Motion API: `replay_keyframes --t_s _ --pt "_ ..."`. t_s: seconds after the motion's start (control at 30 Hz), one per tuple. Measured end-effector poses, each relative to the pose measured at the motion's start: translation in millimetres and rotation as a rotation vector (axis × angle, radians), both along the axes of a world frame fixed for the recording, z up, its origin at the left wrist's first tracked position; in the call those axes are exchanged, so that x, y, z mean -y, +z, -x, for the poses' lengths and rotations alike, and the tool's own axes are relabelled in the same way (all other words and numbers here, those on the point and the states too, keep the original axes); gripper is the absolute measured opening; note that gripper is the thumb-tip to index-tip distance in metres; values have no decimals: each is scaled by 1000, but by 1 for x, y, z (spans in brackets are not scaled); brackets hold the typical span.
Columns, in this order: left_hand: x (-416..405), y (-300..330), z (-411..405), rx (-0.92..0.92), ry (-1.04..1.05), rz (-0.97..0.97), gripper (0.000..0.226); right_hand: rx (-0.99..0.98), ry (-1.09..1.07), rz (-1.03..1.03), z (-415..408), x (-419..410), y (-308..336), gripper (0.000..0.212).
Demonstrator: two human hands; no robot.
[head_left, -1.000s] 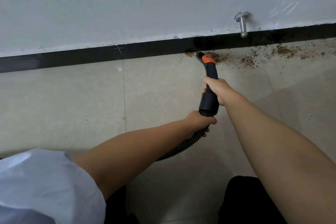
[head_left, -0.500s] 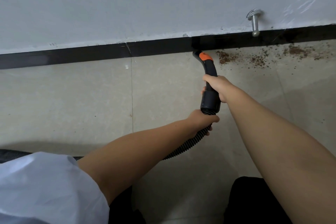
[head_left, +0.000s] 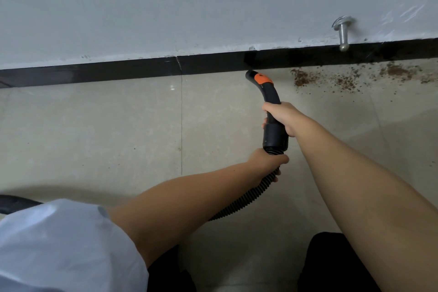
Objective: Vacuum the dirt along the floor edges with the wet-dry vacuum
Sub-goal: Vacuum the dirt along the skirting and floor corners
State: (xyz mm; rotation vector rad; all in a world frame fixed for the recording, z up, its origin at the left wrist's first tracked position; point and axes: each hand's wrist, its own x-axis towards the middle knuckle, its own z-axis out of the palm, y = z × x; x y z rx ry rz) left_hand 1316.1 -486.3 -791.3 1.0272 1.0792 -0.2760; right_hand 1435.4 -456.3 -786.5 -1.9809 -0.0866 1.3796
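Right hand: the right hand [head_left: 282,119] is wrapping its fingers around the black vacuum nozzle [head_left: 269,95], gripping the curved tube just above its wide collar.
Left hand: the left hand [head_left: 266,161] is sitting just below the right hand and curling around the ribbed hose [head_left: 239,205], right where the hose is joining the collar.
Nozzle: it is reaching forward from the right hand, bending left at its orange band [head_left: 262,79], with its mouth lying at the foot of the black skirting [head_left: 118,72]; whether it is touching the skirting cannot be told.
Hose: it is trailing back from the left hand and passing under the left forearm.
Dirt: brown dirt [head_left: 301,77] is lying scattered on the tile floor [head_left: 94,130] along the skirting, ahead and to the right of the right hand, just right of the nozzle mouth and apart from it.
Wall: a metal door stop [head_left: 343,32] is sticking out of the white wall [head_left: 166,7], further ahead and right of both hands, above the dirt.
Sleeve: a pale sleeve [head_left: 59,249] is covering the upper left arm, nearest the camera.
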Motion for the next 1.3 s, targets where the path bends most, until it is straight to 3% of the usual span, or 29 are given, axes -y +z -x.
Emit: replay_keyframes --t_s 0.2,0.43,0.63,0.97,1.13,1.3 --pt "6 -8 19 -27 -56 -39 13 4 -39 -16 23 9 -6 15" --pt "38 -16 16 -55 -350 -58 21 90 -383 -25 19 73 -25 14" --pt "52 -10 0 -15 -434 -42 21 113 -464 8 1 99 -22 11" --pt "52 -7 -27 -24 -334 -50 27 56 -434 -10 -27 92 -14 14" --pt "57 -11 -28 -41 -234 -45 19 20 -295 -14 -28 82 -14 13" --pt "58 -13 -37 -38 -249 -53 17 35 -322 -25 -37 86 -17 15"
